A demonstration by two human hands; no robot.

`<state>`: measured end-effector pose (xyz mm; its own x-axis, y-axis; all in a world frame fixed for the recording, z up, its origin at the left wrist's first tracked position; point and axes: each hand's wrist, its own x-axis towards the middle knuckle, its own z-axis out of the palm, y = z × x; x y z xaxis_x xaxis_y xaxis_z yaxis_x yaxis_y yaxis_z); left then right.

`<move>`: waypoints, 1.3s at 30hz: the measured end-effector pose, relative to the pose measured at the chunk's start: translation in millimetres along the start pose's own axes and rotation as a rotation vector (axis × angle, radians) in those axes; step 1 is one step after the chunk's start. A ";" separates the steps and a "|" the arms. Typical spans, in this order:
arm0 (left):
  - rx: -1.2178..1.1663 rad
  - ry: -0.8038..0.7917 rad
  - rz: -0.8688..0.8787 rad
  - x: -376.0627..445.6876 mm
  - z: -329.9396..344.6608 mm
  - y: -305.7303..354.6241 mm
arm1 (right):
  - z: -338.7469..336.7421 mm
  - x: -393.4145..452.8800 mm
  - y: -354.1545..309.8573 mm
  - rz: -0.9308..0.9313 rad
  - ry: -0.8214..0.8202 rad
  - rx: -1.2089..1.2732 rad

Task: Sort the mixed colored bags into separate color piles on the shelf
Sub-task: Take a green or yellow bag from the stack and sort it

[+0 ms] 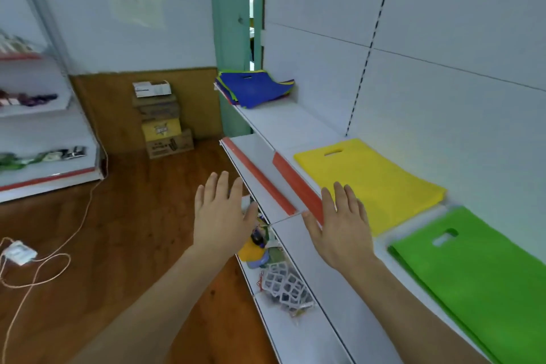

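Both hands, left (221,216) and right (342,227), hover flat, fingers straight, gripping nothing, beside the shelf (295,127) with yellow bags (381,183), green bags (472,269) and a mixed pile (254,89).

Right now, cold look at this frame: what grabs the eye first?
The bright yellow bag pile and green bag pile lie side by side on the white shelf at right, green nearer the camera. Two open hands, left hand and right hand, hover in front, holding nothing. Farther along the shelf sits the mixed pile, a blue bag on top.
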<state>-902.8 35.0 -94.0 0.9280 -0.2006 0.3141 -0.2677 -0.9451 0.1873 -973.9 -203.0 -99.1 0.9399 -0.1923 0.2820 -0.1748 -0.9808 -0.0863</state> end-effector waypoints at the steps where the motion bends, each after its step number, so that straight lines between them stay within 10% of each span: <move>1: 0.002 0.002 -0.011 12.6 4.4 -11.4 | 5.7 15.7 -11.0 -0.015 -0.010 0.002; 39: 0.003 0.019 0.226 608.5 154.3 -202.9 | 178.8 593.8 -176.2 0.154 -0.035 -0.065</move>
<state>-243.8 64.9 -84.5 0.8393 -0.4025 0.3655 -0.4675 -0.8774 0.1074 -332.6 -138.6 -87.3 0.9101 -0.3405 0.2363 -0.3353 -0.9400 -0.0633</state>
